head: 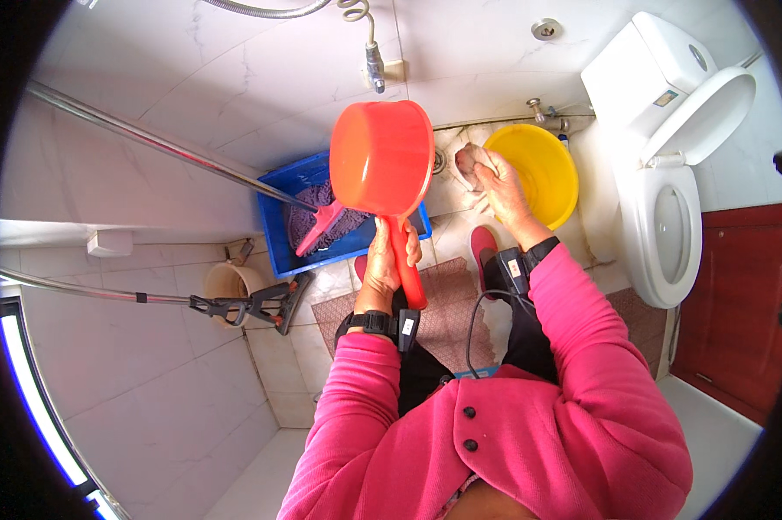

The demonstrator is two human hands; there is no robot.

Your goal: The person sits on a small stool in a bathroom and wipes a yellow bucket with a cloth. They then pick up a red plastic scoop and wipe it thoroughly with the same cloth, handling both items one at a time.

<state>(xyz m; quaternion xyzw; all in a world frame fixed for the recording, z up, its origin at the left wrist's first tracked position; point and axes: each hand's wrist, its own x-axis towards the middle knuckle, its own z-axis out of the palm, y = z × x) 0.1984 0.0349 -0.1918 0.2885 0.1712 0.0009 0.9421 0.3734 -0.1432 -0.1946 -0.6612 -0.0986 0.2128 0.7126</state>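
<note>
In my left hand (383,260) is the handle of a red plastic water dipper (381,159), its bowl held out ahead of me and tilted so that the outside shows. My right hand (505,192) pinches a crumpled, damp-looking pale cloth (472,166). That hand is over the near left rim of a yellow plastic basin (563,169) on the floor. Beyond and below the dipper, a blue plastic tub (280,253) holds a purple mop head (310,195) with a pink fitting. The dipper hides part of the tub.
At right stands a white toilet (674,234) with its lid raised, near a red cabinet door (732,305). A metal mop pole (170,153) slants across the left, above a squeeze mop (261,302) and a cream bucket (225,276). A brown mat (453,299) lies underfoot. A floor drain (438,161) is beside the dipper.
</note>
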